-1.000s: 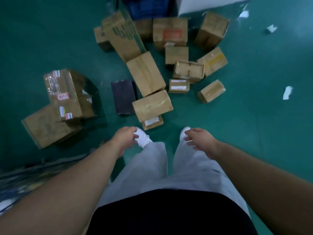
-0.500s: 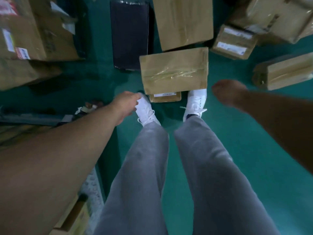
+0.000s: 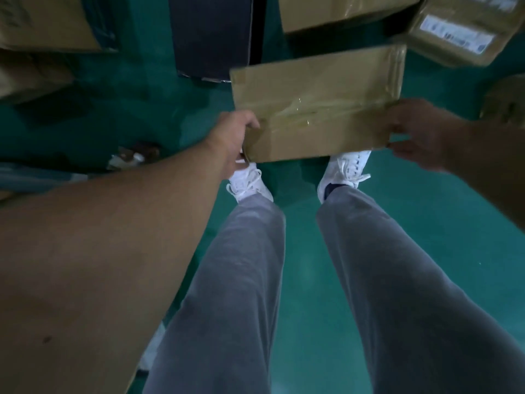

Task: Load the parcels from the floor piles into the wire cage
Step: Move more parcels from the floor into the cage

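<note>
Cardboard boxes (image 3: 42,24) crowd the top left corner on the green floor (image 3: 426,223). Just right of them lies a black box (image 3: 210,32), its near end close to the far left corner of a flat brown parcel (image 3: 318,103) with clear tape across its top. The left hand (image 3: 233,137) grips the parcel's left end, thumb on the top face and fingers curled round the edge. The parcel sits straight ahead of the person, spanning the space between both hands, and its near edge hides the toes of two white shoes (image 3: 346,169) below grey trousers (image 3: 233,280). Whether it is clear of the floor I cannot tell. The right hand (image 3: 417,132), blurred, pinches the parcel's right end, fingers curled round the near corner. Beyond, at top right, a box with a white label (image 3: 454,32) lies tilted.
</note>
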A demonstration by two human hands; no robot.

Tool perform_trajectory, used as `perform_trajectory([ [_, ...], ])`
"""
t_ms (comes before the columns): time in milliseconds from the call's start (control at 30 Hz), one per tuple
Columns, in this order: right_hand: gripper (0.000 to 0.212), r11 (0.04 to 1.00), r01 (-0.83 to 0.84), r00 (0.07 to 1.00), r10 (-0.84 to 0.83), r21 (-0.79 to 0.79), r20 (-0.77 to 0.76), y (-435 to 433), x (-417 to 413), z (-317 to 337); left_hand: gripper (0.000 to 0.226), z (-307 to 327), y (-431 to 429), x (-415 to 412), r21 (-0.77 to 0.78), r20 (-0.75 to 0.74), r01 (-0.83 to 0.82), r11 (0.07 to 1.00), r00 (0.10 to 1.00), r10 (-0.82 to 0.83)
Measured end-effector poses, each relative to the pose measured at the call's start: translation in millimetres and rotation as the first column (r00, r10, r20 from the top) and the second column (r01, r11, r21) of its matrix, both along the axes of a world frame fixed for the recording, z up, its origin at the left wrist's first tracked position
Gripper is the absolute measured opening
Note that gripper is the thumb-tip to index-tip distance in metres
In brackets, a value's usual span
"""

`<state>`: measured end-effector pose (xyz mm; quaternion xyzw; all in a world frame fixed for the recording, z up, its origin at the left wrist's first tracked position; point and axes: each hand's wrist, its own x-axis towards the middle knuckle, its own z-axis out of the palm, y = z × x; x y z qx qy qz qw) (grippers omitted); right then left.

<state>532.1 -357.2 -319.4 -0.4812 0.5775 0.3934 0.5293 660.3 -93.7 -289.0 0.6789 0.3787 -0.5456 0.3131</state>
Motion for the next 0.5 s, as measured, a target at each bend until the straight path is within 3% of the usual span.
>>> perform_trajectory([
  [67,0.074,0.994,0.102,0.995,-0.102,-0.046,-0.006,0.4,-12.6,23.5,0.009,30.6,7.3,-10.2,-0.004,-0.019,-0.134,0.991,0.991,0.134],
  [100,0.071,0.988,0.136,0.991,-0.137,-0.074,-0.007,-0.7,-17.5,43.7,0.012,49.7,11.8,-14.6,-0.016,-0.041,-0.235,0.972,0.971,0.235],
  [167,0.036,0.994,0.096,0.995,-0.098,-0.059,-0.023,-8.2,-25.4,92.0,0.039,83.5,21.6,-25.0,-0.052,-0.095,-0.46,0.886,0.886,0.454],
  [267,0.034,0.997,0.082,0.993,-0.082,0.002,-0.085,-27.3,-30.2,162.4,0.084,146.1,26.8,-37.2,-0.022,-0.115,-0.566,0.824,0.82,0.56],
  [400,0.03,0.99,0.112,0.992,-0.117,-0.089,-0.047,-51.4,-6.4,258.1,0.069,258.8,10.4,-47.9,-0.01,-0.069,-0.559,0.829,0.828,0.557],
  [500,0.025,0.993,-0.078,0.996,0.074,-0.092,-0.051,-50.8,27.5,340.8,0.06,331.1,10.3,-57.4,-0.045,-0.045,-0.628,0.777,0.779,0.626],
])
